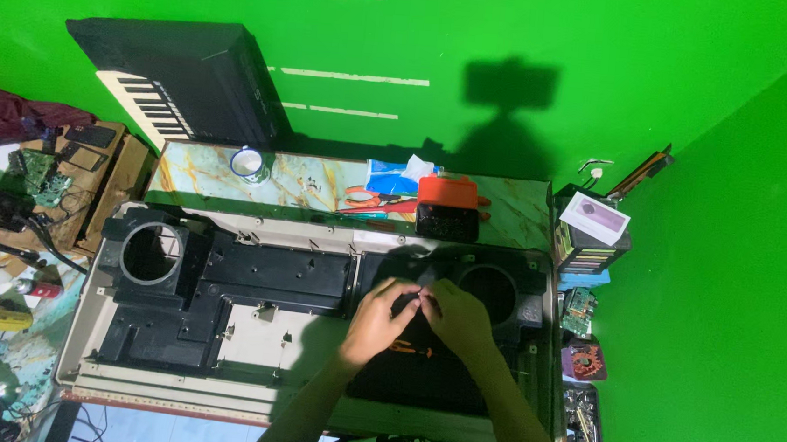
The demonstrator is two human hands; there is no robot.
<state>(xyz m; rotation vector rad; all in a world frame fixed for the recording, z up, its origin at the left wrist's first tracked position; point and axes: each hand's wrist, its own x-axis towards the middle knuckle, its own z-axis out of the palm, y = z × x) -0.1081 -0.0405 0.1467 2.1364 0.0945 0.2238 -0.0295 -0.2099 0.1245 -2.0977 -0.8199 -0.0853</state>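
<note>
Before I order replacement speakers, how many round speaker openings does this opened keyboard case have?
2. One round opening sits at the case's left end, fully visible. The other is at the right end, partly covered by the right hand. No more show.

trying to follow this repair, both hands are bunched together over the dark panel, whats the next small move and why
Probably finish working the small part pinched between the fingertips before anything else. The left hand and right hand meet over the black inner panel of the opened keyboard shell; what they pinch is too small to tell. The pliers lie untouched on the marble table.
</note>
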